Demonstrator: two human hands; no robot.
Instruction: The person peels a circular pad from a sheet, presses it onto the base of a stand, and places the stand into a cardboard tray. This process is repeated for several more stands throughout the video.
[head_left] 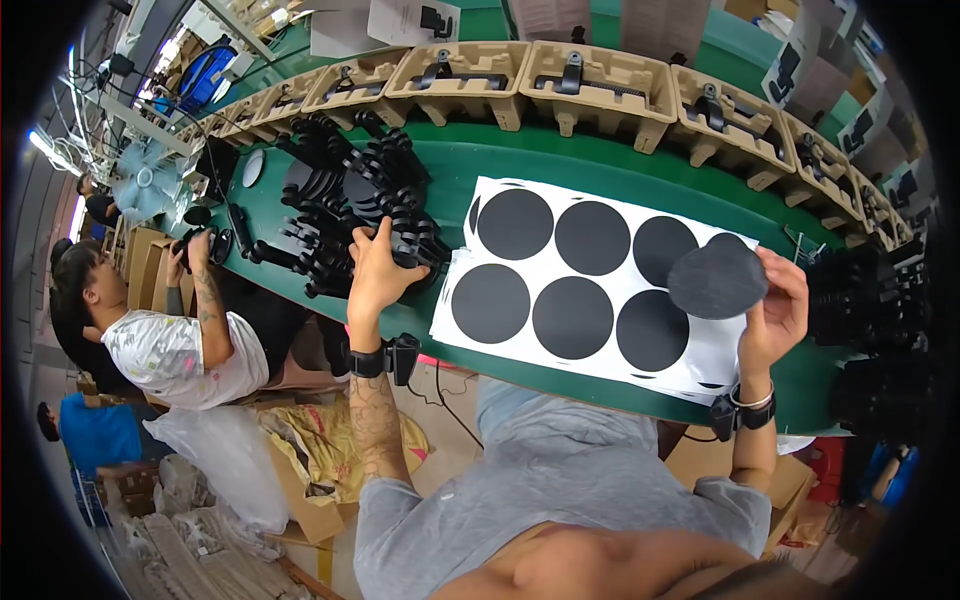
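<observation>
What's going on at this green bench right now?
A person at a green worktable works with both hands. The right hand holds a round black pad, lifted off a white sheet of black discs lying in front of them. The left hand rests on a pile of black plastic parts. Moulded pulp trays, each holding a black part, line the far edge. A co-worker sits to the left, handling a black part.
</observation>
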